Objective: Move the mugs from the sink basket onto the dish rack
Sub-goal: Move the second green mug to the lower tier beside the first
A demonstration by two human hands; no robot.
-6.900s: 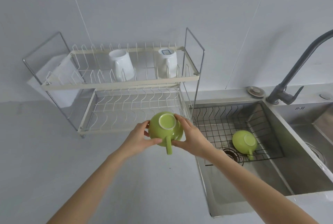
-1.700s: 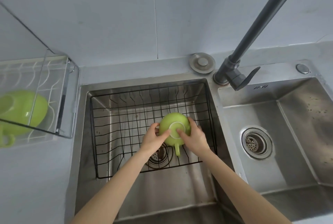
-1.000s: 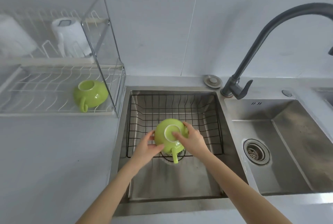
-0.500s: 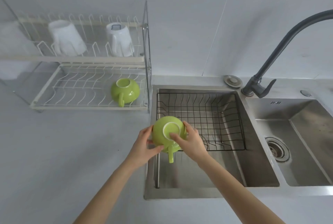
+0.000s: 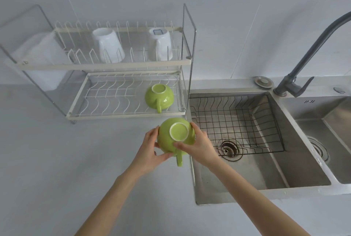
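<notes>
I hold an upside-down green mug [image 5: 175, 137] over the counter, just left of the sink's edge, its handle pointing toward me. My left hand [image 5: 151, 150] grips its left side and my right hand [image 5: 199, 146] grips its right side, thumb on the mug's body. A second green mug [image 5: 159, 96] lies upside down at the right end of the dish rack's lower shelf [image 5: 106, 115]. The black wire sink basket [image 5: 256, 121] holds no mugs.
Two white mugs [image 5: 108, 45] [image 5: 159, 44] stand upside down on the rack's upper shelf. A white cloth [image 5: 38, 59] hangs at the rack's left end. A dark faucet [image 5: 296, 82] rises between the two sink basins, with a second basin [image 5: 322, 140] at right.
Both hands lifted the green mug out of the sink basket and carried it left, past the sink's edge, to a spot over the counter in front of the rack.
</notes>
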